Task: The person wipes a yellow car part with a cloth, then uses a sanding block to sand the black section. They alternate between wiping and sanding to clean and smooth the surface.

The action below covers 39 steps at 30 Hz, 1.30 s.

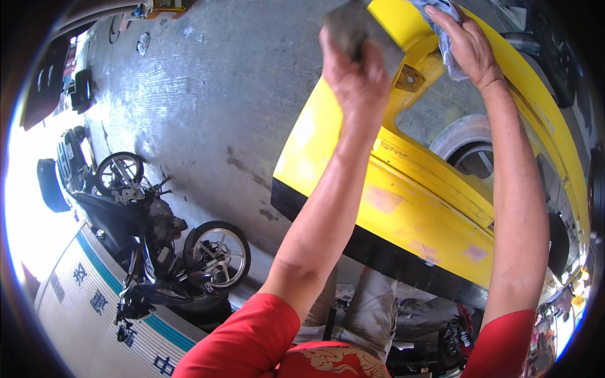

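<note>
My left hand (359, 79) is closed on a dark grey flat sheet (348, 25), which is blurred, and I cannot tell its exact kind. The hand and sheet are over the far end of a yellow car bumper (305, 148) with a black lower edge. To the right, my right hand (471, 53) grips a pale blue cloth (444, 38) that lies against the bumper's far inner rim. Dull, scuffed patches (384, 198) show on the near yellow face.
A tyre (463, 135) lies within the bumper's opening. Black motorcycle (157, 220) stands at left beside a white ribbed shutter panel (82, 283). A yellow box (165, 9) sits at the far left on the concrete floor (208, 82). A crumpled scrap (143, 43) lies nearby.
</note>
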Available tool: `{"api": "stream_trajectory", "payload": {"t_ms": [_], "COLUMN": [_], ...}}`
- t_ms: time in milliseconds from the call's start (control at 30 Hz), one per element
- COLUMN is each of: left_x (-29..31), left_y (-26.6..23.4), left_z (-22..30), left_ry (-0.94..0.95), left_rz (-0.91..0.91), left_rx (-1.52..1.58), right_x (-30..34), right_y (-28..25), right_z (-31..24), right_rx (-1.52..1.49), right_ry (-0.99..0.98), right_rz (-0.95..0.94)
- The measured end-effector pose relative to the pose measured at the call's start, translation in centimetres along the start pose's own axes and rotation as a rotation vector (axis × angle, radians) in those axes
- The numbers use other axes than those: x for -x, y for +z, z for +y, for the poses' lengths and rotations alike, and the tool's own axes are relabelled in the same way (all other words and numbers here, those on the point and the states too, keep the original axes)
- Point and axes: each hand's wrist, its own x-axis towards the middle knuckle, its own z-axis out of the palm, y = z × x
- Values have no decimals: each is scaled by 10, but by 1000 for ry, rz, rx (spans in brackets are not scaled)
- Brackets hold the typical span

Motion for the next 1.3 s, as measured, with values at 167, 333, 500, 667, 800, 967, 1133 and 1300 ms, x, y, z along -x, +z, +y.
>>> {"api": "stream_trajectory", "payload": {"t_ms": [167,333,500,667,800,967,1133,1300], "left_x": [-22,-7,11,20,29,43,52,54], "left_y": [4,-133,-226,-253,-261,-288,-319,-324], "left_z": [-2,33,45,43,44,50,45,48], "left_ry": [-30,-295,-404,-393,-432,-516,-596,-568], "left_rz": [-114,-5,94,31,6,65,107,116], "left_rx": [208,-141,-27,-75,-87,-96,-47,-94], "right_x": [5,77,164,109,40,14,25,27], "right_y": [23,115,164,122,63,-55,-65,92], "right_z": [6,-53,-100,-50,-16,16,43,-12], "right_rx": [1039,888,675,853,978,812,1300,1144], "right_ry": [-566,-177,-278,-378,-351,152,267,-296], "right_rz": [36,190,-431,-244,47,144,183,216]}}
